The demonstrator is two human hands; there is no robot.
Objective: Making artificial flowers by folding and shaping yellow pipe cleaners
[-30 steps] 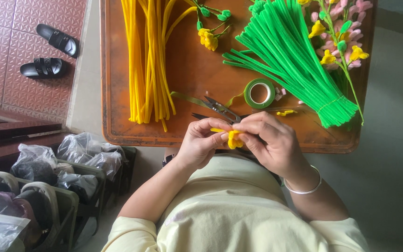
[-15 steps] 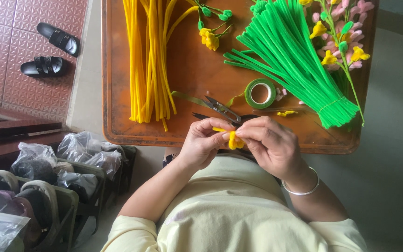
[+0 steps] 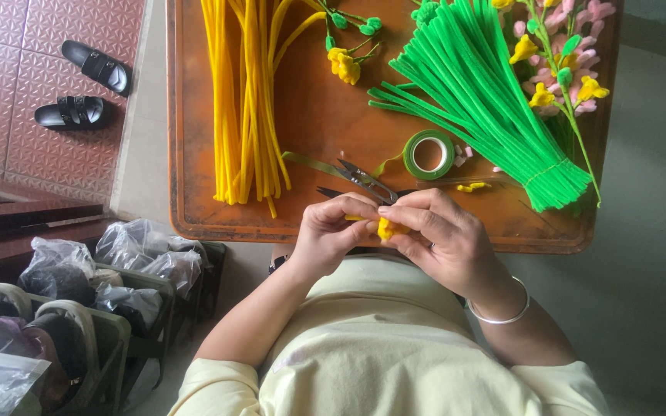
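Both hands pinching a yellow pipe-cleaner piece at the table's near edge.
Left hand and right hand fingertips are clamping it together; snips, green tape roll, yellow stems, green bundle lying beyond on the wooden table.

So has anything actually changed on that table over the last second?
Hardly. Both hands, left and right, keep pinching the yellow pipe-cleaner piece, fingers shifting only slightly. The scissors, green tape roll and green pipe-cleaner bundle lie where they did.
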